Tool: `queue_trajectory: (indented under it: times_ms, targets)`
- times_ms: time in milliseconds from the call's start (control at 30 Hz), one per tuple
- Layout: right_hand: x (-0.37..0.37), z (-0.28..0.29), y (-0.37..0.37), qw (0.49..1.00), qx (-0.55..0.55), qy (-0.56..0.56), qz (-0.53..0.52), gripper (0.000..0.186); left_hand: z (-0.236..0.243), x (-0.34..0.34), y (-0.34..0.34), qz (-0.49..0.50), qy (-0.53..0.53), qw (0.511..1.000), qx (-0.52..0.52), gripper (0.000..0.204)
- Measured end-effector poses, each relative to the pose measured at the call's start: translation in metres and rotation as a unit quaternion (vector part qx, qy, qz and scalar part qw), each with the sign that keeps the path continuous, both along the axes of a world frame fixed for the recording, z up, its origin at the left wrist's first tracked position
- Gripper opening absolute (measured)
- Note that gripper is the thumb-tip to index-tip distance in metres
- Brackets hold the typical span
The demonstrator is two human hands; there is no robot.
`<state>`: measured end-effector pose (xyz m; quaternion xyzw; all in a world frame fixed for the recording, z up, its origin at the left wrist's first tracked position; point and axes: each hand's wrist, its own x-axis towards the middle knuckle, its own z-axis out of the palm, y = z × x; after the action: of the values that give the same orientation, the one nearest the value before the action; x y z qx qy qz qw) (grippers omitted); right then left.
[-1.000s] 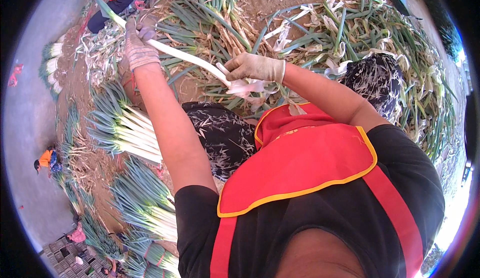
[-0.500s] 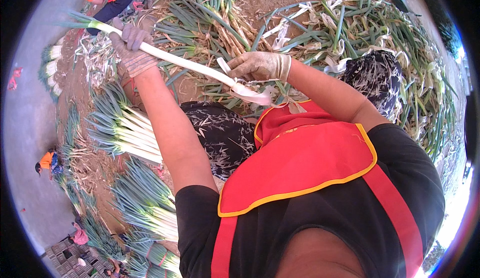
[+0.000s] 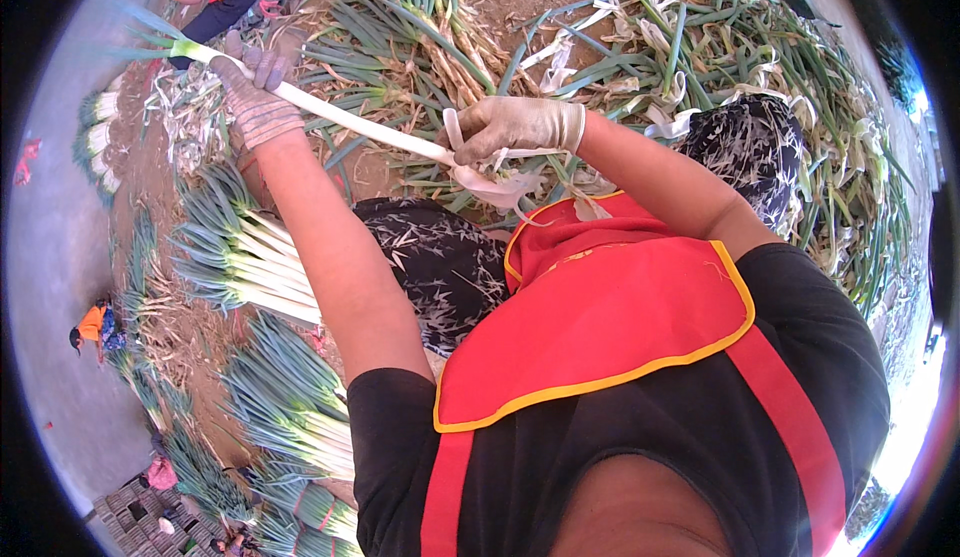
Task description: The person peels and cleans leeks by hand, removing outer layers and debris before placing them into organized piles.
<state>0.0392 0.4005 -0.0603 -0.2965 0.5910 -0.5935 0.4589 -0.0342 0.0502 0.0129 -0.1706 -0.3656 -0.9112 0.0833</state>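
Green onion (image 3: 350, 126) slants above the soil (image 3: 540, 2). Left hand (image 3: 258, 87) closed around its shaft near the leafy end; right hand (image 3: 512, 129) at root end, fingers curled, exact hold obscured.

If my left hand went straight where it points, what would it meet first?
Beyond the white stalk it grips, your left hand would probably meet the co-worker's dark clothing; depth is unclear.
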Motion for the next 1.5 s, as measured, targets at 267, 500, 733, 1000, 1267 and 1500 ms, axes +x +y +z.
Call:
queue_trajectory:
  times_ms: [267,500,733,1000,1267,1500]
  targets:
    - [-0.001,0.008,-0.005,0.972,0.061,0.228,-0.013,0.022,0.007,0.005,0.013,0.184,-0.107,0.977,-0.031,0.050]
    - [-0.003,0.002,-0.004,0.986,0.016,0.162,-0.025,0.025,0.003,-0.004,0.007,0.061,0.003,0.998,0.002,0.056]
    - [-0.006,-0.004,0.007,0.993,-0.114,-0.041,-0.002,0.039,0.006,-0.010,-0.002,-0.206,0.139,0.961,0.122,0.056]
    - [0.000,-0.025,0.012,0.982,-0.120,-0.144,0.037,0.041,0.006,0.000,-0.013,-0.157,0.082,0.977,0.121,0.050]
    - [-0.009,-0.014,-0.002,0.954,-0.174,-0.210,-0.126,0.023,-0.011,-0.003,0.046,0.064,-0.192,0.974,0.104,0.045]
    - [0.002,0.024,0.004,0.977,-0.071,-0.157,-0.129,0.021,-0.016,0.000,0.027,0.043,-0.187,0.964,0.182,0.031]
